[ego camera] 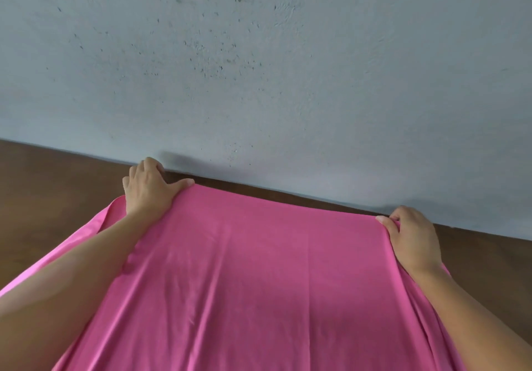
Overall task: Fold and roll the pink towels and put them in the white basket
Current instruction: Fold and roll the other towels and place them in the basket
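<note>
A large pink towel lies spread over the brown table, reaching from the bottom of the view to near the wall. My left hand grips its far left corner, thumb lying on top of the cloth. My right hand pinches the far right corner with the thumb over the edge. The far edge stretches taut between both hands. A strip of the towel shows beyond my left forearm. The white basket is out of view.
A grey-blue plastered wall rises directly behind the table's far edge, close to both hands. Bare brown tabletop shows at the left and at the right of the towel.
</note>
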`<state>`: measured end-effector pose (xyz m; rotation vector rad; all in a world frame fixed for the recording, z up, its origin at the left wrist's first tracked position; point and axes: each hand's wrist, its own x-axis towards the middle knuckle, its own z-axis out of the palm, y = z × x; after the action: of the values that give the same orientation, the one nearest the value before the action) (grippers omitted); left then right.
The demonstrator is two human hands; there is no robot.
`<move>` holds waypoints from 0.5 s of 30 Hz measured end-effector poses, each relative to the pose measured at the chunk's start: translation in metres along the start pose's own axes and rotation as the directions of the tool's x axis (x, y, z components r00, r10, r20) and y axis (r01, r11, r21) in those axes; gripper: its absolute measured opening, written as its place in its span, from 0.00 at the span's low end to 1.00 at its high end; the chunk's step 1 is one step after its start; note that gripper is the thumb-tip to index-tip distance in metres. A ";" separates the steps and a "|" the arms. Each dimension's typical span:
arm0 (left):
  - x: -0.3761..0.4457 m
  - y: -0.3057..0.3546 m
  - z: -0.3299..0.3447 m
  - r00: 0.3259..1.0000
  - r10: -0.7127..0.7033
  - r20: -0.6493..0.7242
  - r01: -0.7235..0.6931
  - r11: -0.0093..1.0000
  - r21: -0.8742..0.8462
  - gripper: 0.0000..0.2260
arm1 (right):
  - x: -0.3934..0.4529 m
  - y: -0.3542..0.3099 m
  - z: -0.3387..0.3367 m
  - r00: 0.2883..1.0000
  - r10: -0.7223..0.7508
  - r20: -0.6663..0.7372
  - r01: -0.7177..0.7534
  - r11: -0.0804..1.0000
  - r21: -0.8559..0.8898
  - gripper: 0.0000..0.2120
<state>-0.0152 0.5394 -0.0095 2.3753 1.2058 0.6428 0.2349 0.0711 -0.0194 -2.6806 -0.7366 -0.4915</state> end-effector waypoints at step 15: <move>0.019 0.018 0.012 0.985 -0.117 -0.130 0.141 0.972 0.186 0.46 | 0.021 -0.014 0.003 0.986 0.142 0.090 -0.090 0.897 -0.432 0.23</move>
<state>0.0128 0.5441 -0.0055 2.4178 1.5245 0.6578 0.2449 0.0926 -0.0108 -3.1664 -0.5424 -0.5147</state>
